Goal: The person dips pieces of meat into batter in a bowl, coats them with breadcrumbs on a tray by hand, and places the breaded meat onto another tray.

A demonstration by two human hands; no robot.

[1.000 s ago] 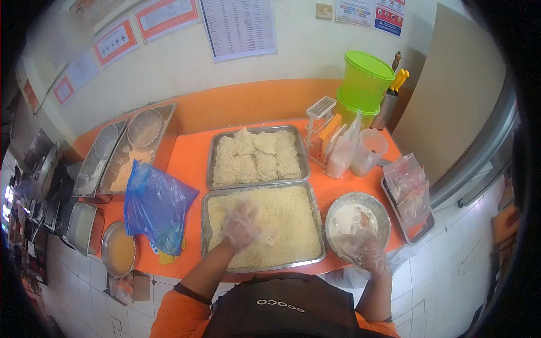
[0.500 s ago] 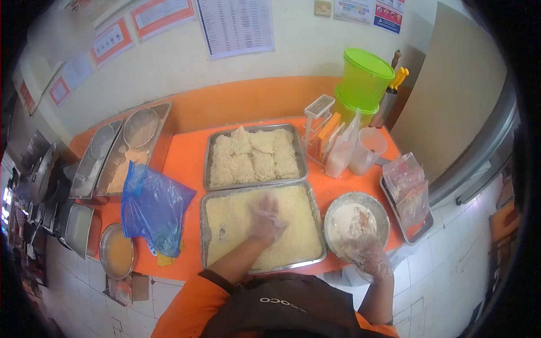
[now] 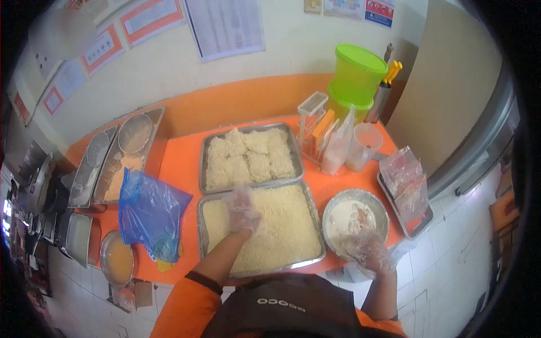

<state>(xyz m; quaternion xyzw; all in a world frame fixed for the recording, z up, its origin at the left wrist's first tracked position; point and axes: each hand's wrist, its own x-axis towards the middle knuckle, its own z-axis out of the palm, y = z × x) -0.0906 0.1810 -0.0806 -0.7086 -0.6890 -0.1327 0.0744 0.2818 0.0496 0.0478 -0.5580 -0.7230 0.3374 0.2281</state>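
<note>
My left hand (image 3: 243, 213), in a clear plastic glove, lies flat with fingers stretched out over the pale breadcrumbs (image 3: 282, 225). The crumbs fill a metal tray (image 3: 320, 256) in front of me. My right hand (image 3: 369, 250), also gloved, is at the near side of a metal bowl (image 3: 383, 211) holding white batter (image 3: 342, 217). A pinkish piece, perhaps meat, (image 3: 362, 215) lies coated in the batter just beyond its fingers. Those fingers are partly hidden and blurred. Behind the crumb tray, several crumbed pieces (image 3: 248, 158) lie in rows in a second metal tray (image 3: 298, 152).
A blue plastic bag (image 3: 152, 211) lies left of the crumbs, near a bowl of orange liquid (image 3: 118, 259) and long metal pans (image 3: 129, 163) with sieves. Green tubs (image 3: 358, 76), a clear jug (image 3: 365, 146) and a tray with plastic packets (image 3: 407, 186) stand at right.
My left hand has moved left and away from me across the crumbs, toward the far edge of the tray. My right hand stays at the bowl. The view has shifted slightly.
</note>
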